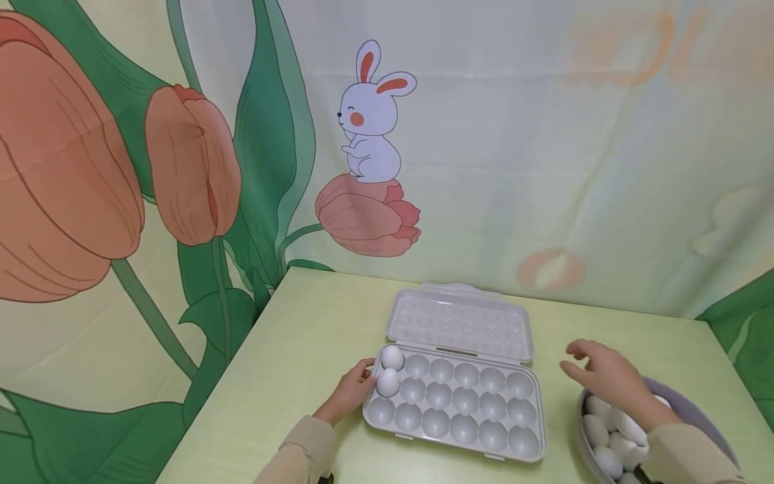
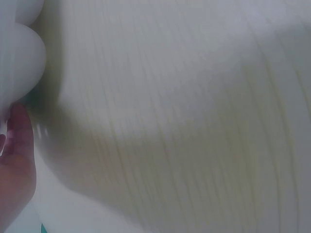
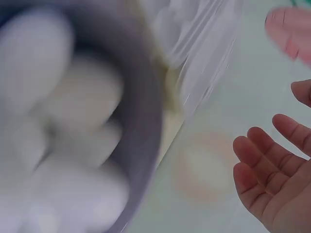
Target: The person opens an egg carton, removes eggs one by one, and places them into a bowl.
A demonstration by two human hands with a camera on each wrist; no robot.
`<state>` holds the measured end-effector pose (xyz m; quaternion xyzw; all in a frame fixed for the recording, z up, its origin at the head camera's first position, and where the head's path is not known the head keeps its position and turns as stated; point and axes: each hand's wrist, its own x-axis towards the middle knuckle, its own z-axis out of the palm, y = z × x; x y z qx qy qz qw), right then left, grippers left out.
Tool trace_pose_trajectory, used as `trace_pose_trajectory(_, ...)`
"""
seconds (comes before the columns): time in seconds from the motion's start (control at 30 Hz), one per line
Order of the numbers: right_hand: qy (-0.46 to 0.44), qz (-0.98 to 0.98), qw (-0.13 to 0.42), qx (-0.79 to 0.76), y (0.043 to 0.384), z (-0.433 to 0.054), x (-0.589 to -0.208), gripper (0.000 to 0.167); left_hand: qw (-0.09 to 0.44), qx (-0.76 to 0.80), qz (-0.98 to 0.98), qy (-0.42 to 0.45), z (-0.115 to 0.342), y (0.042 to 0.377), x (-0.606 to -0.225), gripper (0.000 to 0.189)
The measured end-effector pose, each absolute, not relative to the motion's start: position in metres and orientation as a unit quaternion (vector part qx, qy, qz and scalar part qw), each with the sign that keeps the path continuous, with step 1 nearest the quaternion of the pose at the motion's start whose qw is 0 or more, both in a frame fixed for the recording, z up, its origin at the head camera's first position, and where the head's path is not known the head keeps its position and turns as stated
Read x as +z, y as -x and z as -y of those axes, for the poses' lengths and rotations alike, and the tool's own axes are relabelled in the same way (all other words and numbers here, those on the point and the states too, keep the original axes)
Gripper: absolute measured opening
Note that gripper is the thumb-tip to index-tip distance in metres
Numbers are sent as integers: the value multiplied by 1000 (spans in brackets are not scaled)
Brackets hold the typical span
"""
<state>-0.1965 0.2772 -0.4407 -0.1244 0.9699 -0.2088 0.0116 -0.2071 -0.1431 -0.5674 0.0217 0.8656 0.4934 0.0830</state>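
A grey plastic egg box (image 1: 450,407) lies with its lid (image 1: 459,326) folded back. Two white eggs, the rear egg (image 1: 392,357) and the front egg (image 1: 388,383), sit in its leftmost column; the other cups hold nothing. My left hand (image 1: 351,392) holds the box's left edge, and in the left wrist view its fingers (image 2: 20,128) touch the rim beside the eggs. My right hand (image 1: 611,376) hovers above the far-left side of a grey bowl (image 1: 680,396), fingers loosely bent and holding nothing. Several white eggs (image 1: 607,462) fill the bowl, partly hidden by my right forearm.
The pale yellow-green table (image 1: 272,376) carries the box and bowl. Behind it hangs a printed cloth (image 1: 496,168) with a rabbit and tulips. The lid's far edge lies close to this cloth.
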Motion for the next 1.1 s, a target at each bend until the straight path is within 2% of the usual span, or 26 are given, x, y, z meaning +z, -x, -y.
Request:
trace_pose_trajectory(0.1,161,-962,-6,-223,204,-244,-446,28,84,494,-865,-20,143,207,-567,38)
trace_pose_trajectory(0.37,220,-950,-7,-223,215,-176,-468,22,81,496,-864,-23,142,205,-568,38)
trace_pose_trajectory(0.77,283,-931,14,-231,218,-113,-499,29,80,491,-867,-18,143,207,-569,37)
trace_pose_trajectory(1.1,275,-925,20,-261,216,-77,-524,45,77,493,-866,-23,143,206,-568,37)
